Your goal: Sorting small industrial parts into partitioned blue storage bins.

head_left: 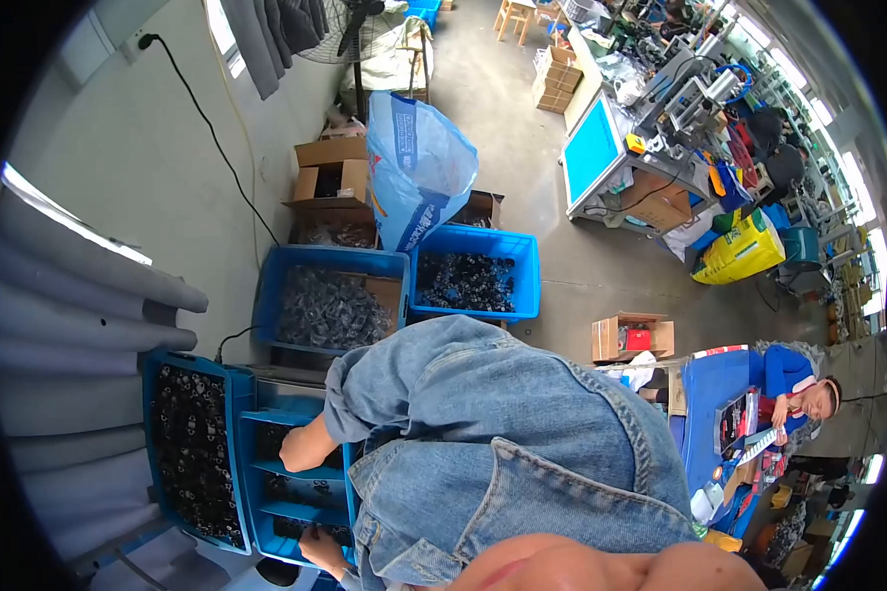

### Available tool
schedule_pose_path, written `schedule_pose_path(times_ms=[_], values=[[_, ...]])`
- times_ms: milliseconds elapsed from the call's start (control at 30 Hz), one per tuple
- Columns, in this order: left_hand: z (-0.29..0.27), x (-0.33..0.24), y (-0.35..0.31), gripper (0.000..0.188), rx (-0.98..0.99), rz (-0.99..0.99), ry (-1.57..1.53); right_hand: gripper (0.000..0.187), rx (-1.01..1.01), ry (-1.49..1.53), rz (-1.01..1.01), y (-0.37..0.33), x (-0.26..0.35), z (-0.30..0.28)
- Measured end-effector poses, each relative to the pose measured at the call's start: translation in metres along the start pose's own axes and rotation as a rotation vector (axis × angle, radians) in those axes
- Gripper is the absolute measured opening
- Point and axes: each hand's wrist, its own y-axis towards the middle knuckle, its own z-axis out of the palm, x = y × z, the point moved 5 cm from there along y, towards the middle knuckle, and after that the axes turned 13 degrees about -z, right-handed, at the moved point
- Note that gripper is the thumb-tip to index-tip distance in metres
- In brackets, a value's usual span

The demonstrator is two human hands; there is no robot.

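Note:
Over a blue divided bin [266, 512] my two hands reach to the left. My right hand [307, 446] is at the upper compartment, back of the hand showing; its fingers are hidden below it. At the lower compartment, my left hand [322, 548] has its fingers bent together over small dark parts; what they hold, if anything, is too small to make out. A middle compartment with a few dark pieces [310, 490] lies between the hands. Beyond the divided bin stands a larger blue crate [150, 433] full of small black ring-like parts [195, 443].
Up along the wall are a blue crate [266, 300] of clear plastic pieces, another blue crate [530, 276] of black parts, a pale blue plastic bag [419, 148] and cardboard boxes [330, 153]. A grey curtain [59, 355] hangs at left. A person [793, 394] sits at a blue table far right.

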Motion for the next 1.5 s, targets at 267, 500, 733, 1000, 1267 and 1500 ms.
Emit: schedule_pose_path(times_ms=[267, 500, 733, 1000, 1267, 1500], values=[[-0.024, -0.032, -0.007, 0.014, -0.007, -0.068, -0.071, 0.014, -0.083, 0.037, 0.009, -0.02, 0.009, -0.051], [-0.018, 0.007, -0.017, 0.024, 0.037, -0.279, -0.728, 0.022, -0.391, 1.342, 0.286, -0.05, -0.001, -0.057], [-0.046, -0.033, -0.044, 0.019, 0.063, -0.646, -1.585, 0.037, -0.348, 2.143, 0.6, -0.094, -0.011, -0.06], [-0.031, -0.033, -0.072, 0.021, 0.206, -0.53, -1.892, 0.026, -0.319, 0.351, 0.119, 0.056, -0.079, -0.144], [-0.023, -0.053, -0.077, 0.029, 0.057, -0.835, -1.983, 0.028, 0.202, -0.356, 0.022, 0.174, -0.135, -0.078], [-0.013, -0.047, -0.019, 0.02, 0.085, -0.53, -0.995, 0.016, -0.013, 0.435, -0.066, 0.153, -0.164, -0.09]])
